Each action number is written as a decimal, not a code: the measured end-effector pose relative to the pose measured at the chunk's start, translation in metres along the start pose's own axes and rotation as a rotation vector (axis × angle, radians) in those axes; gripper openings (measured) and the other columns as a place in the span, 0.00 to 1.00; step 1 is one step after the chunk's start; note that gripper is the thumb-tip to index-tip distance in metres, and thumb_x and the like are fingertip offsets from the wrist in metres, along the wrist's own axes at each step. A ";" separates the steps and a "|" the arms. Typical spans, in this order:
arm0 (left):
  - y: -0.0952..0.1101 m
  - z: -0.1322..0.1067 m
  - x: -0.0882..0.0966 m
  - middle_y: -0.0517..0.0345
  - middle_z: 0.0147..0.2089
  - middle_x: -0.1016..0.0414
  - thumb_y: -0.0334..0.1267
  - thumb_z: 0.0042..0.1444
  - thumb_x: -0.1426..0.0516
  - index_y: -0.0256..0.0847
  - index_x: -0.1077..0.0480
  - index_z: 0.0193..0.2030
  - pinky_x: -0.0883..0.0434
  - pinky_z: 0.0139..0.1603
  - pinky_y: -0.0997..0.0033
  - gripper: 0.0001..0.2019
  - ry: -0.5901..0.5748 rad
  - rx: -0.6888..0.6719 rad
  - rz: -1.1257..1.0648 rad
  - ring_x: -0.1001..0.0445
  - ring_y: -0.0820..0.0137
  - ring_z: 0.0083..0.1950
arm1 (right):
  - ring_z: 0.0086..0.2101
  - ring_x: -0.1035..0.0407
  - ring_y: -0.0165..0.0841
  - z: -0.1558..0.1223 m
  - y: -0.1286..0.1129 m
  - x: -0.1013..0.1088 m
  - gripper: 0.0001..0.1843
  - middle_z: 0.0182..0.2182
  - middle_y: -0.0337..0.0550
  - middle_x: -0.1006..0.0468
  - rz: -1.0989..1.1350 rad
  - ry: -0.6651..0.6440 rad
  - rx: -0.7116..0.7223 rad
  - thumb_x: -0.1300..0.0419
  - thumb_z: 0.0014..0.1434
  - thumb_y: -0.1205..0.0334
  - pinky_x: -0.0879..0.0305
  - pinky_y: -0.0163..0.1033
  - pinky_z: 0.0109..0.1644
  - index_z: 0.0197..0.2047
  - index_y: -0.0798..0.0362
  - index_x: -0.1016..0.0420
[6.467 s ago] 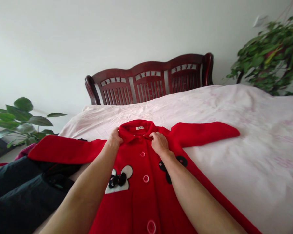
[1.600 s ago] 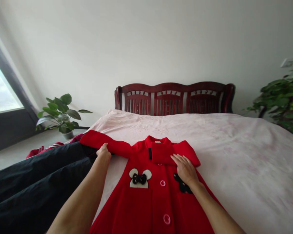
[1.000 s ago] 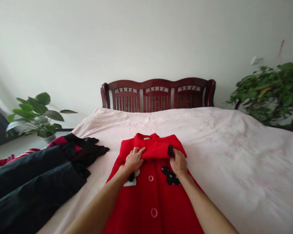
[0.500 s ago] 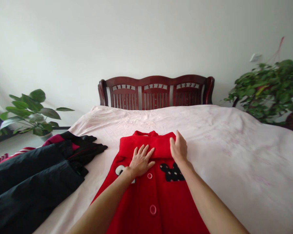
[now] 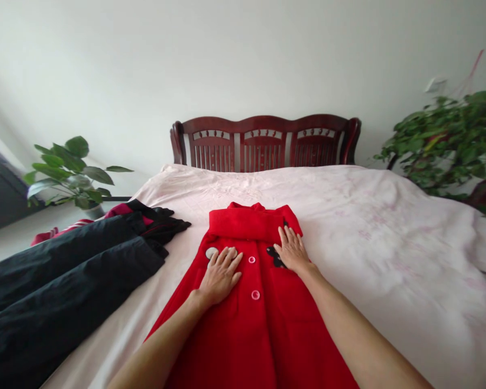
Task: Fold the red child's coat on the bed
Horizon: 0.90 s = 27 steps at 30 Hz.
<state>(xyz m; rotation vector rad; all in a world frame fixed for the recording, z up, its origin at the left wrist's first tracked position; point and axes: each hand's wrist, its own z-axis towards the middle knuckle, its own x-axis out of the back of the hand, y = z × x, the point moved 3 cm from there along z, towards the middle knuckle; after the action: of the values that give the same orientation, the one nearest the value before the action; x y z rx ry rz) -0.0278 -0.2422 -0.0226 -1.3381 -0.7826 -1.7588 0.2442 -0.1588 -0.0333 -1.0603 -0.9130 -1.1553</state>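
A red coat (image 5: 247, 329) lies front up on the bed, with pale-rimmed buttons down its middle. One sleeve (image 5: 243, 224) is folded across its upper chest, below the collar. My left hand (image 5: 221, 275) rests flat on the coat's left chest, fingers spread, partly covering a white patch (image 5: 211, 252). On the other side, my right hand (image 5: 292, 249) lies with extended fingers on the coat near the right end of the folded sleeve. It partly hides a black dotted patch (image 5: 274, 256). Neither hand grips anything.
Dark trousers (image 5: 76, 275) and other dark and red garments (image 5: 133, 210) lie along the bed's left side. A pale pink sheet (image 5: 380, 259) covers the bed. Beyond stands a dark wooden headboard (image 5: 263, 146). Potted plants flank the bed, one left (image 5: 71, 167), one right (image 5: 445, 146).
My left hand has slid down the coat toward me. My right hand has moved from the upper right edge down onto the chest and flattened. The view has shifted slightly.
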 end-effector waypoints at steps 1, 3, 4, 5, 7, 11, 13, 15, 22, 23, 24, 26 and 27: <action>0.000 -0.018 0.002 0.54 0.76 0.46 0.45 0.69 0.52 0.49 0.46 0.73 0.49 0.73 0.46 0.27 -0.001 -0.005 0.000 0.51 0.55 0.76 | 0.71 0.60 0.46 -0.008 0.002 0.002 0.38 0.73 0.59 0.54 -0.004 -0.058 -0.023 0.50 0.68 0.53 0.56 0.55 0.71 0.75 0.59 0.55; -0.001 -0.048 0.005 0.54 0.76 0.47 0.45 0.69 0.52 0.50 0.45 0.73 0.48 0.73 0.47 0.27 -0.014 -0.004 0.007 0.52 0.56 0.76 | 0.71 0.59 0.47 -0.026 0.006 0.008 0.36 0.73 0.56 0.53 -0.021 -0.157 -0.047 0.53 0.69 0.51 0.50 0.56 0.69 0.75 0.56 0.54; 0.000 -0.060 0.006 0.53 0.76 0.48 0.45 0.68 0.51 0.50 0.45 0.73 0.47 0.73 0.48 0.27 -0.028 0.001 0.011 0.51 0.56 0.76 | 0.71 0.58 0.47 -0.035 0.007 0.011 0.34 0.73 0.55 0.52 -0.033 -0.187 -0.048 0.55 0.70 0.51 0.49 0.56 0.69 0.74 0.55 0.51; 0.001 -0.071 0.007 0.52 0.76 0.47 0.46 0.68 0.51 0.50 0.45 0.73 0.46 0.73 0.49 0.27 -0.042 0.007 0.016 0.50 0.55 0.76 | 0.71 0.57 0.47 -0.045 0.008 0.014 0.33 0.73 0.54 0.51 -0.043 -0.201 -0.048 0.56 0.70 0.52 0.49 0.56 0.69 0.74 0.54 0.48; 0.006 -0.089 0.010 0.50 0.76 0.46 0.46 0.68 0.51 0.51 0.45 0.73 0.45 0.72 0.48 0.27 -0.055 0.032 0.028 0.48 0.55 0.76 | 0.70 0.56 0.48 -0.065 0.008 0.021 0.31 0.72 0.54 0.50 -0.072 -0.177 -0.057 0.57 0.71 0.52 0.51 0.57 0.69 0.73 0.55 0.45; 0.020 -0.124 0.016 0.51 0.75 0.44 0.45 0.68 0.50 0.54 0.45 0.73 0.45 0.72 0.46 0.27 -0.025 0.116 0.047 0.46 0.55 0.75 | 0.70 0.55 0.48 -0.107 0.007 0.028 0.33 0.72 0.53 0.49 -0.192 -0.052 -0.024 0.58 0.70 0.50 0.55 0.57 0.71 0.73 0.55 0.47; 0.024 -0.141 0.019 0.53 0.75 0.45 0.46 0.67 0.49 0.55 0.46 0.73 0.45 0.72 0.46 0.28 -0.023 0.137 0.042 0.46 0.55 0.75 | 0.70 0.54 0.47 -0.128 0.009 0.029 0.33 0.72 0.52 0.47 -0.210 -0.031 0.028 0.58 0.70 0.49 0.55 0.57 0.71 0.73 0.54 0.45; 0.024 -0.158 0.024 0.54 0.75 0.45 0.46 0.67 0.49 0.56 0.47 0.73 0.45 0.72 0.46 0.28 -0.039 0.161 0.036 0.47 0.55 0.75 | 0.70 0.53 0.47 -0.149 0.013 0.031 0.33 0.72 0.52 0.46 -0.195 -0.024 0.074 0.58 0.69 0.49 0.54 0.57 0.71 0.72 0.53 0.44; -0.001 -0.218 0.043 0.50 0.76 0.47 0.47 0.65 0.51 0.48 0.42 0.72 0.50 0.72 0.46 0.28 -0.127 0.436 0.129 0.49 0.55 0.76 | 0.69 0.50 0.50 -0.217 0.036 0.050 0.33 0.71 0.54 0.45 -0.147 0.043 0.060 0.58 0.68 0.49 0.46 0.63 0.66 0.71 0.52 0.41; -0.006 -0.229 0.043 0.49 0.76 0.48 0.46 0.65 0.52 0.46 0.42 0.72 0.49 0.72 0.46 0.29 -0.128 0.492 0.150 0.48 0.55 0.76 | 0.68 0.48 0.52 -0.224 0.039 0.053 0.33 0.71 0.55 0.44 -0.140 0.066 0.037 0.57 0.67 0.48 0.44 0.64 0.64 0.71 0.53 0.41; -0.012 -0.240 0.043 0.49 0.76 0.49 0.46 0.66 0.54 0.44 0.44 0.73 0.49 0.72 0.48 0.29 -0.121 0.557 0.165 0.48 0.55 0.75 | 0.66 0.45 0.54 -0.229 0.043 0.055 0.34 0.70 0.58 0.43 -0.135 0.088 0.006 0.56 0.67 0.48 0.41 0.63 0.63 0.71 0.55 0.41; -0.025 -0.264 0.039 0.48 0.76 0.48 0.46 0.66 0.57 0.39 0.46 0.74 0.48 0.72 0.49 0.31 -0.118 0.690 0.174 0.49 0.55 0.76 | 0.63 0.40 0.56 -0.240 0.051 0.057 0.36 0.67 0.65 0.39 -0.135 0.121 -0.060 0.55 0.67 0.48 0.38 0.61 0.61 0.70 0.61 0.41; -0.031 -0.276 0.037 0.49 0.76 0.47 0.46 0.65 0.57 0.38 0.46 0.74 0.49 0.72 0.48 0.32 -0.125 0.742 0.166 0.49 0.54 0.76 | 0.62 0.38 0.57 -0.245 0.057 0.059 0.36 0.65 0.68 0.36 -0.137 0.133 -0.097 0.55 0.66 0.48 0.37 0.59 0.60 0.69 0.65 0.40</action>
<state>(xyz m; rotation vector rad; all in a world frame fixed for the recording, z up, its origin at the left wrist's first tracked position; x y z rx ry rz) -0.1949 -0.4641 -0.0583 -0.9649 -1.2035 -1.0856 0.3174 -0.4056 -0.0514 -0.9980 -0.8417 -1.3789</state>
